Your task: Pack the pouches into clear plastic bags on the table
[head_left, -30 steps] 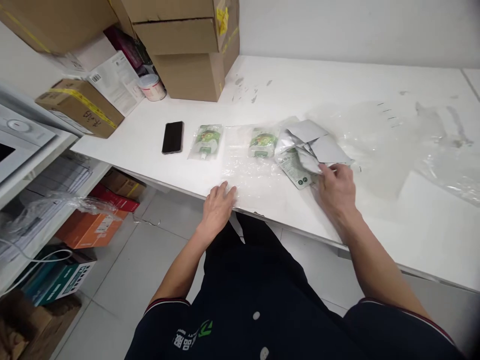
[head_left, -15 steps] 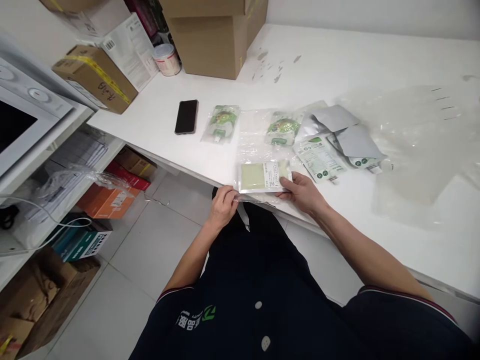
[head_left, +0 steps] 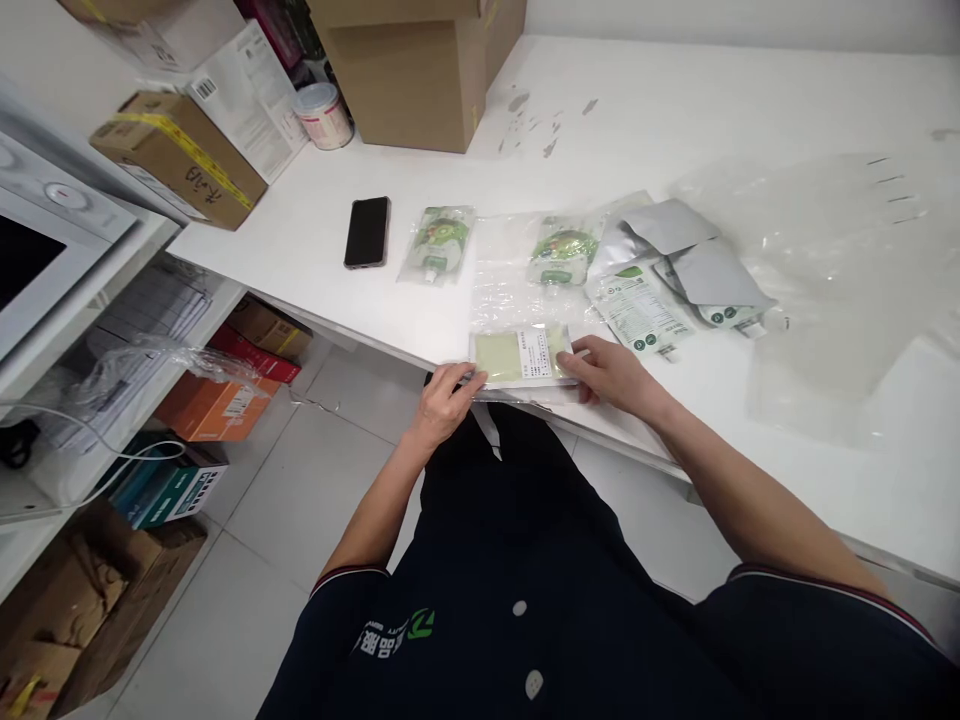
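Note:
A flat pale-green packet [head_left: 498,356] with a white printed label lies at the table's front edge, over the near end of a clear plastic bag [head_left: 504,278]. My left hand [head_left: 444,405] is closed on the near left corner of the packet and the bag's edge, thumb on top. At the other end, my right hand [head_left: 611,375] grips the packet with the thumb on its face; its other fingers are partly hidden. Just beyond lies a green-printed spout pouch [head_left: 566,250]. A similar pouch [head_left: 437,243] rests farther left.
Silver-backed pouches [head_left: 701,255] lie in a pile to the right, beside a large clear plastic sheet [head_left: 840,280]. A phone [head_left: 367,232] lies at left. Cardboard boxes [head_left: 409,85] and a tin [head_left: 324,116] stand at the back. Shelves [head_left: 217,300] hold boxes below left.
My left hand has shifted from the bag's edge up onto the packet's corner. The packet has moved slightly left and lies flatter. My right hand keeps hold of its right end.

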`<state>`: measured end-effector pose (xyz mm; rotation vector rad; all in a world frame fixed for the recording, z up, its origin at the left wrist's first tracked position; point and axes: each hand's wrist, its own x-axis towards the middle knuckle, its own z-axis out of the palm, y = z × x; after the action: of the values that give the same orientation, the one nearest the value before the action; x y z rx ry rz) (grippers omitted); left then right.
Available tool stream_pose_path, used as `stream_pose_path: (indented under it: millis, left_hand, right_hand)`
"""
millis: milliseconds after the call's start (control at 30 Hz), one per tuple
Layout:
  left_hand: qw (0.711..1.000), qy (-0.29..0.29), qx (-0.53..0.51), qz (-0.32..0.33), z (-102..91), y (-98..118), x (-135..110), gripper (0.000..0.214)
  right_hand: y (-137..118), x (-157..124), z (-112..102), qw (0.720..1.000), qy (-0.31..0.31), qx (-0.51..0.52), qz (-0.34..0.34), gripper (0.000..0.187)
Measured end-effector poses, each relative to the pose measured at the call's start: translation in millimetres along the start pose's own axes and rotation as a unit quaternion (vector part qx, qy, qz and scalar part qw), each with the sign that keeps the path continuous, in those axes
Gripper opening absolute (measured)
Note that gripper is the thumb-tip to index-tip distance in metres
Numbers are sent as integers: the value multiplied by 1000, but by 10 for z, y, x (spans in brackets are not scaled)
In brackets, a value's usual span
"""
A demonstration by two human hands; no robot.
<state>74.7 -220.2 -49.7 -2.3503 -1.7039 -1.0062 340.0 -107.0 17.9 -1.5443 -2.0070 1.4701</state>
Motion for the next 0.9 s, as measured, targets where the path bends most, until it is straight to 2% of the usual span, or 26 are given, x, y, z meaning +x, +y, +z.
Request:
stream_pose_path:
  millis: [67, 133, 167, 233, 333, 400, 433, 500, 600, 667, 767, 900]
  left_hand:
    - [1000, -16, -3, -5, -2, -14, 17, 22]
    - [1000, -26, -5, -7, -15, -31, 31, 21]
    - [1000, -25, -7, -4, -30, -39, 39, 21]
    - [1000, -20, -19, 9, -77, -51, 66, 20]
    - [997, -5, -70, 26, -172, -45, 126, 21]
    - [993, 15, -113, 26, -224, -22, 166, 22]
    - [990, 28, -133, 22, -242, -5, 184, 22]
    - [983, 55, -173, 9, -261, 38, 217, 20]
    - [970, 100, -217, -41, -258, 100, 296, 18]
    - [963, 123, -216, -101, -242, 116, 399, 20]
    - [953, 143, -188, -190, -176, 65, 642, 30]
    - [936, 121, -159, -288, 8, -122, 1008, 31]
  right_hand:
    - [63, -30, -79, 985, 89, -132, -61, 43]
    - [131, -85, -172, 961, 126, -200, -142, 43]
    - [161, -123, -229, 954, 111, -211, -181, 44]
    - [207, -217, -361, 951, 33, -211, -225, 51]
    - [245, -352, -528, 954, -90, -201, -201, 83]
    - [263, -392, -544, 953, -107, -205, -195, 95]
    - [271, -388, -515, 952, -93, -207, -207, 92]
    - [284, -336, -400, 948, -44, -193, -250, 75]
    - [274, -180, -192, 948, 21, -106, -301, 47]
    - [240, -59, -100, 956, 55, -46, -284, 34]
    - [155, 113, -60, 975, 106, -5, -195, 30]
    - [11, 308, -84, 986, 126, 0, -112, 28]
